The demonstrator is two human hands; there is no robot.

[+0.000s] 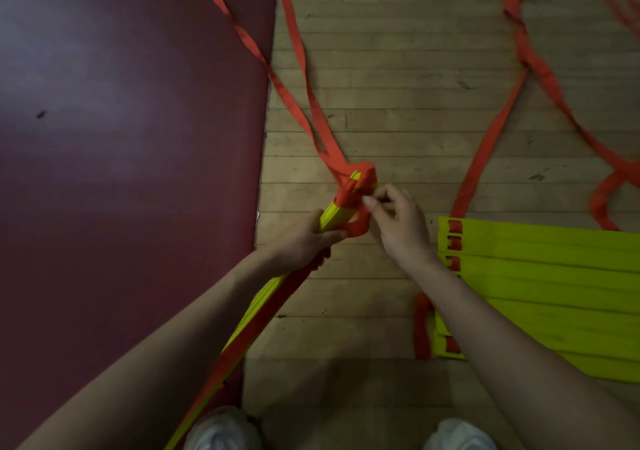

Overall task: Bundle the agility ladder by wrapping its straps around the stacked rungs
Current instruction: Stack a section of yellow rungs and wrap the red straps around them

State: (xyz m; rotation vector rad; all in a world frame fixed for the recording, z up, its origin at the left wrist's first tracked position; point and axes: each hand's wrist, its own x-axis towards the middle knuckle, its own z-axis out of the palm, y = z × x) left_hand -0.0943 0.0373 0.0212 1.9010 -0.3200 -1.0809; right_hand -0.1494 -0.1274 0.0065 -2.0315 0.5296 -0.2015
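Head view: a stack of rungs [252, 311] from an agility ladder was gripped near its far end by the left hand [304, 241], fingers curled round the yellow bars, so that the bars were held together and steady for wrapping. The stack was held slanting above the line where a dark red mat [121, 137] met the wooden floor [398, 68], its near end pointing back towards the person's shoes [221, 429].

At the far end, turns of orange strap [349, 198] were seen wound tightly round the bars, with a slack loop of it hanging just below, against the left hand's fingers. That strap was pinched between the thumb and curled fingers of the right hand [398, 227], apparently so that the loop could be drawn snug or led round for another turn.

Trailing straps [306, 103] were seen running from the wound end away across the floor and the mat, which suggested that much length was yet to be taken up. A row of flat rungs [536, 276] was laid side by side on the floor just beside the right forearm, strap threaded through their slots; these were judged to be waiting outside the bundle. A tangle in the trailing lengths was thought the likeliest snag.
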